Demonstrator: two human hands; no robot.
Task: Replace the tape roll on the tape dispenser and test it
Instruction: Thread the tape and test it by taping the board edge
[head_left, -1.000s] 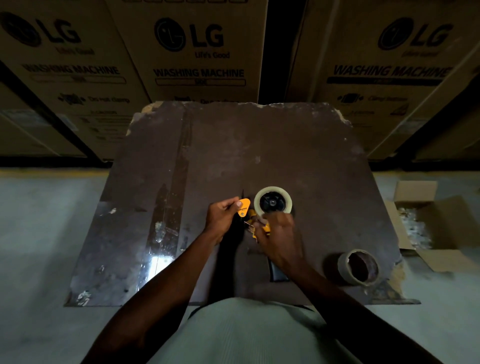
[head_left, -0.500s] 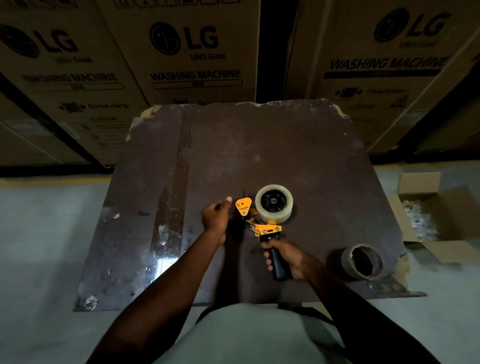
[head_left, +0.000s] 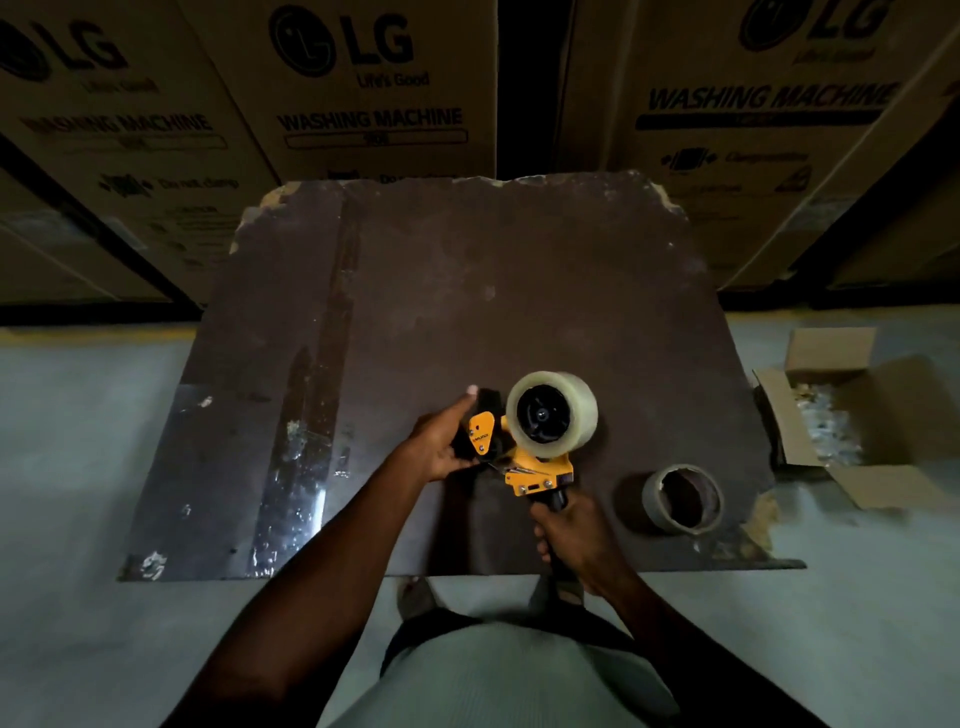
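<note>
An orange tape dispenser (head_left: 537, 470) is held over the dark board (head_left: 467, 291). A full roll of clear tape (head_left: 574, 413) sits on its black hub. My right hand (head_left: 576, 540) is wrapped around the dispenser's black handle. My left hand (head_left: 441, 441) grips the front end by the orange guard plate and black roller, thumb pointing up. A nearly used-up tape roll (head_left: 681, 499) stands on the board to the right of the dispenser, apart from both hands.
An open cardboard box (head_left: 852, 415) with pale packing inside sits on the floor at the right. Large washing machine cartons (head_left: 363, 88) stand behind the board. The board's edges are chipped. Grey floor lies on both sides.
My right hand slid from the dispenser's frame down to its handle. The dispenser is now tilted up, and my left hand closed more tightly on its front end.
</note>
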